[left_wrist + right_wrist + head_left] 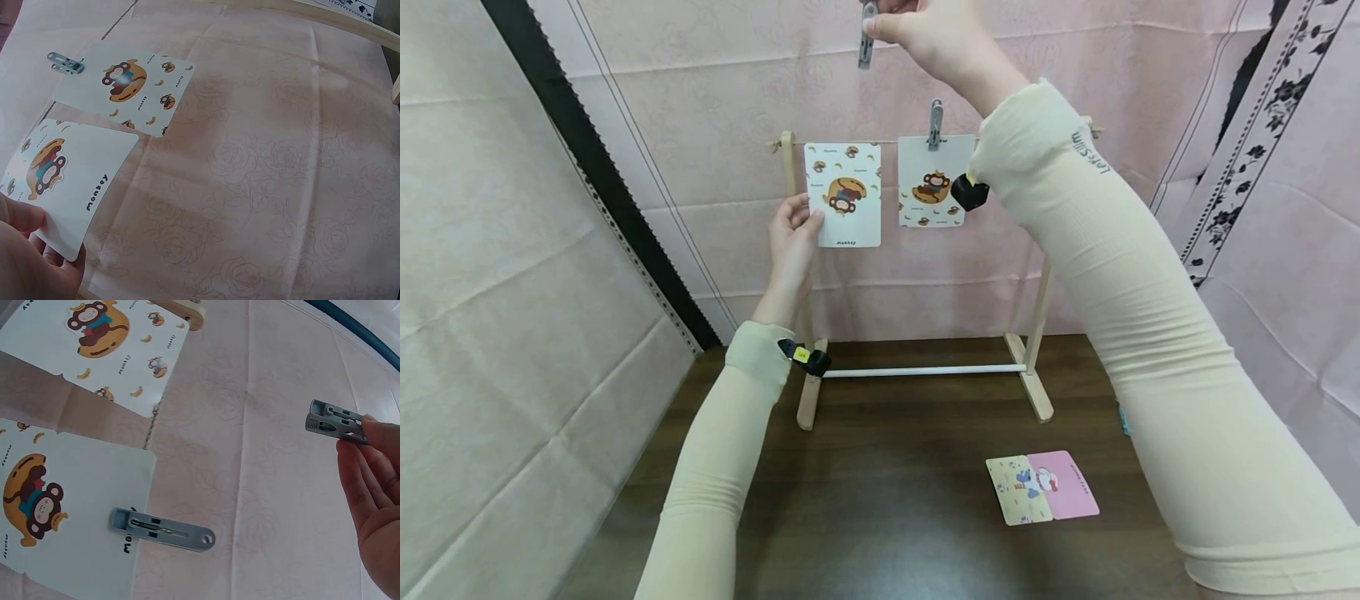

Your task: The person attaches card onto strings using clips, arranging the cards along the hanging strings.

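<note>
My left hand (793, 242) pinches the left edge of a white monkey card (859, 225), holding it upright against the rope near the rack's left post. On this card the monkey picture is upside down. Above the rack, my right hand (936, 37) grips a grey clothespin (867, 46) between thumb and fingers, its jaws pointing down, apart from the card; the right wrist view shows the same clothespin (334, 420). A second monkey card (917, 200) hangs to the right, clipped to the rope by another grey clothespin (936, 125).
The wooden rack (1034, 392) stands on a dark brown table (887, 483), with a white bar (925, 371) low between its feet. A yellow card (1017, 492) and a pink card (1067, 487) lie at the right front. Pink cloth (700, 100) hangs behind.
</note>
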Demonstrator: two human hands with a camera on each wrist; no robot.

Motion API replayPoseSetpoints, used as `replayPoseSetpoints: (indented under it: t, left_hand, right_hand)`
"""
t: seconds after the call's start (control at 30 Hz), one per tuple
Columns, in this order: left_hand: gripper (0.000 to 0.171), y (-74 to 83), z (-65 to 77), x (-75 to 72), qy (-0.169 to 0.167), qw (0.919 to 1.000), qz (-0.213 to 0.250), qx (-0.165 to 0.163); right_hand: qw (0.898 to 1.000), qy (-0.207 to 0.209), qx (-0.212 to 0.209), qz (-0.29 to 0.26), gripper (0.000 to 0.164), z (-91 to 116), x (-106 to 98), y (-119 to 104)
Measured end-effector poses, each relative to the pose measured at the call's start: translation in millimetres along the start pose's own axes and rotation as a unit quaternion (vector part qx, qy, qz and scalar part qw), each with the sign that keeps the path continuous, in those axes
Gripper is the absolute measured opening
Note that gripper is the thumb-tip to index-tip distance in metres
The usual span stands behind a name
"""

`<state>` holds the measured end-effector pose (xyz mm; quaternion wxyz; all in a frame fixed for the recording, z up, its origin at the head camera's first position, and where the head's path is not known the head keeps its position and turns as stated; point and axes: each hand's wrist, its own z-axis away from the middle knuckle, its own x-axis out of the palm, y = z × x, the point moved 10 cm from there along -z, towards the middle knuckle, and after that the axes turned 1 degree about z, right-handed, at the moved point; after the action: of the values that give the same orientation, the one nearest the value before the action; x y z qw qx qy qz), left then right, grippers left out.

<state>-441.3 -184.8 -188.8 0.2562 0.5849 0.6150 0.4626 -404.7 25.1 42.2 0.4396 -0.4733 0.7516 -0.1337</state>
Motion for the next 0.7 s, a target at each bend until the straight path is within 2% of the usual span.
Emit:
replayPoseSetpoints:
  t: [0.17, 0.53, 0.7]
  left_hand:
    - [0.027, -1.4, -0.3, 0.7, -0.001, 1.0000, 0.003, -0.002]
    - [0.029, -3.2, 1.0, 3.5, -0.005, 0.9999, 0.008, -0.006]
    - [0.028, -2.7, 2.3, 3.3, -0.002, 1.0000, 0.006, -0.007]
  right_hand:
    - [0.999, 0.008, -0.046, -0.013, 0.029, 0.4, 4.6, -0.2]
    - [1.000, -0.015, -0.015, -0.020, 0.029, -0.1, 21.5, 23.0]
    - [1.000, -0.024, -0.019, -0.007, 0.030, -0.8, 28.8, 28.7]
